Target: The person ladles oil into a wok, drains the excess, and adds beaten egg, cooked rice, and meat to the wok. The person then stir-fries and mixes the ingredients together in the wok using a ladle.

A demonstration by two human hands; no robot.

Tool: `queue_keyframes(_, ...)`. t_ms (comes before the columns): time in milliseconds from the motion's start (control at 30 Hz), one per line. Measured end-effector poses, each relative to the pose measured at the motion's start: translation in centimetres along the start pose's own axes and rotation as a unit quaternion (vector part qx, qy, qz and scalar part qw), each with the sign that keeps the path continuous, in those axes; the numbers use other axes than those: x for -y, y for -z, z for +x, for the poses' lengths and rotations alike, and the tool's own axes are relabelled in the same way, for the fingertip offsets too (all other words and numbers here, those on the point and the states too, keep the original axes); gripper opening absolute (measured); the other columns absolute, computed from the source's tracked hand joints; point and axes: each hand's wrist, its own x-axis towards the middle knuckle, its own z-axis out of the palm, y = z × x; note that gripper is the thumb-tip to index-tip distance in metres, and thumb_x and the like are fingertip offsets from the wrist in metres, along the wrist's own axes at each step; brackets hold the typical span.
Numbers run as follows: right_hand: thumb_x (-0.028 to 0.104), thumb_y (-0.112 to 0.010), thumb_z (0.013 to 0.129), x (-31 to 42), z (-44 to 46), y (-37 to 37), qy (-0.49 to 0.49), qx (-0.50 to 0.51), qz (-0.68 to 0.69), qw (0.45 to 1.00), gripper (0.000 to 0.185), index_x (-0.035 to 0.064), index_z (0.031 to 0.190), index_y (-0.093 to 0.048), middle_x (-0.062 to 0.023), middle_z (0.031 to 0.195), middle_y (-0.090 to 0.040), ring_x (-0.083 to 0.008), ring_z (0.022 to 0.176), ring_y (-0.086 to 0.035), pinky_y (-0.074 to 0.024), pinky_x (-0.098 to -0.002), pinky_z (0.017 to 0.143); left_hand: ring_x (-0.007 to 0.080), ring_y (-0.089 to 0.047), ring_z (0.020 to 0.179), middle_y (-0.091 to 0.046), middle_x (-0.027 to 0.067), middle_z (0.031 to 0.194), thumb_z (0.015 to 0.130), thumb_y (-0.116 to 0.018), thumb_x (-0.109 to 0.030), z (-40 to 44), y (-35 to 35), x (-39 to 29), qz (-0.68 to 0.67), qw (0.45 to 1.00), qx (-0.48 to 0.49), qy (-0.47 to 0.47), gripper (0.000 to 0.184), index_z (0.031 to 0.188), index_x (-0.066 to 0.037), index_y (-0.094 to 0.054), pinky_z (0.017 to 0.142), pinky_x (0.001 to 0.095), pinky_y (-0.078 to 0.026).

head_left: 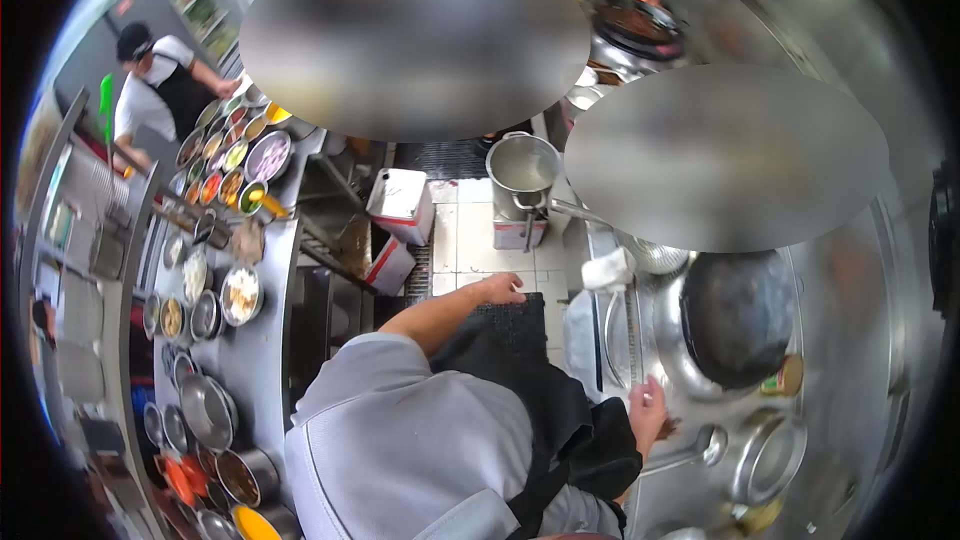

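My left hand (503, 288) is held out over the floor, forward of my body, fingers loosely curled and apart, with nothing visible in it. At the right counter's edge is my right hand (648, 410), its fingers partly bent and apart, also with no object visible. A metal ladle (711, 445) lies just beyond it on the steel counter. Farther right, a large dark wok (737, 318) sits on the stove. A white cloth (608, 269) rests at the counter edge ahead of this hand.
The left counter (272, 340) bears several bowls of ingredients. Ahead on the floor are a large metal pot (523, 162) atop a tin, and a white container (401, 194). Another person (155, 85) stands at the upper left. Two blurred patches hide parts of the view.
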Motion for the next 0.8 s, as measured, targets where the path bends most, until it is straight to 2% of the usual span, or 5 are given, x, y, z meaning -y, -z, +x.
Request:
queue_keyframes(133, 0.010, -0.072, 0.088, 3.7, -0.4, -6.5, -0.031, 0.118, 0.004, 0.993, 0.038, 0.0015, 0.124, -0.064, -0.0016, 0.091, -0.065, -0.0107, 0.079, -0.060, -0.0499, -0.0247, 0.071, 0.0307, -0.070, 0.100, -0.072, 0.0186, 0.108, 0.080, -0.076, -0.044, -2.6, 1.4, 8.3, 0.026, 0.999, -0.030, -0.022, 0.062, 0.122, 0.000, -0.064, 0.089, 0.0401, -0.055)
queue_keyframes(267, 0.008, -0.070, 0.088, 5.4, -0.3, -12.5, 0.034, 0.193, -0.074, 0.978, 0.039, 0.0001, 0.125, -0.064, -0.0067, 0.097, -0.065, -0.0163, 0.080, -0.064, -0.0517, -0.0291, 0.077, 0.0316, -0.072, 0.094, -0.073, 0.0198, 0.103, 0.080, -0.077, -0.040, -8.9, 3.2, 20.5, 0.045, 0.987, -0.046, 0.150, 0.043, 0.099, -0.001, -0.075, 0.087, 0.0412, -0.056)
queue_keyframes(433, 0.006, -0.067, 0.091, 8.2, 0.1, -19.6, -0.101, 0.220, 0.058, 0.969, 0.037, -0.0043, 0.126, -0.061, -0.0088, 0.096, -0.064, -0.0173, 0.078, -0.065, -0.0518, -0.0304, 0.077, 0.0344, -0.070, 0.105, -0.070, 0.0248, 0.110, 0.076, -0.081, -0.043, -19.9, 5.2, 30.2, -0.063, 0.905, -0.114, 0.406, 0.054, 0.104, 0.003, -0.073, 0.087, 0.0410, -0.056)
queue_keyframes(567, 0.005, -0.067, 0.092, 11.7, 0.7, -25.3, -0.097, 0.290, 0.049, 0.951, 0.037, -0.0029, 0.128, -0.061, -0.0094, 0.097, -0.065, -0.0169, 0.081, -0.065, -0.0519, -0.0309, 0.077, 0.0284, -0.071, 0.070, -0.070, 0.0154, 0.071, 0.078, -0.076, -0.040, -24.5, 4.5, 33.9, -0.094, 0.888, -0.190, 0.407, 0.036, 0.081, -0.004, -0.075, 0.066, 0.0410, -0.056)
queue_keyframes(800, 0.010, -0.071, 0.092, 21.2, 0.0, -36.2, 0.063, 0.508, 0.056, 0.857, 0.036, -0.0004, 0.125, -0.064, -0.0061, 0.099, -0.066, -0.0149, 0.085, -0.064, -0.0511, -0.0282, 0.076, 0.0278, -0.071, 0.074, -0.071, 0.0154, 0.080, 0.076, -0.080, -0.037, -24.9, 4.0, 33.8, -0.191, 0.877, -0.247, 0.366, 0.039, 0.091, -0.001, -0.072, 0.069, 0.0416, -0.057)
